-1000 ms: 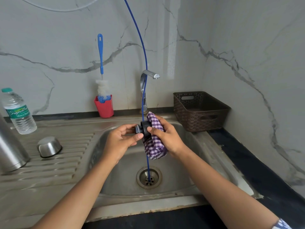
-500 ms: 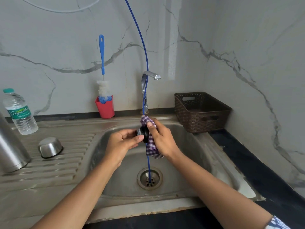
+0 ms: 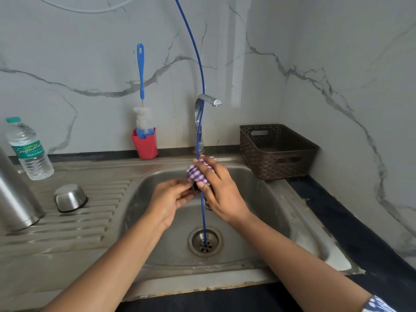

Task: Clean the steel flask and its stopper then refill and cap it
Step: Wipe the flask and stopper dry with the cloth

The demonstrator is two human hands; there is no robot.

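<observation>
Over the sink basin (image 3: 258, 199), my left hand (image 3: 167, 199) pinches the black stopper (image 3: 195, 187), of which only a dark sliver shows between my hands. My right hand (image 3: 219, 190) grips a purple checked cloth (image 3: 196, 173) wrapped over the stopper. The steel flask (image 3: 15, 194) stands at the far left on the drainboard, its top cut off by the frame edge. A steel cup lid (image 3: 70, 198) lies upside down beside it.
A water bottle (image 3: 29, 149) stands at the back left. A red cup (image 3: 145, 144) holds a blue bottle brush (image 3: 141, 86). The tap (image 3: 202, 113) rises behind my hands; a thin blue tube (image 3: 203, 217) runs into the drain (image 3: 205, 242). A brown basket (image 3: 276, 149) sits right.
My right hand has turned over the stopper, drawing the cloth up and around it; the hanging part of the cloth is now mostly hidden. The stopper is far less visible.
</observation>
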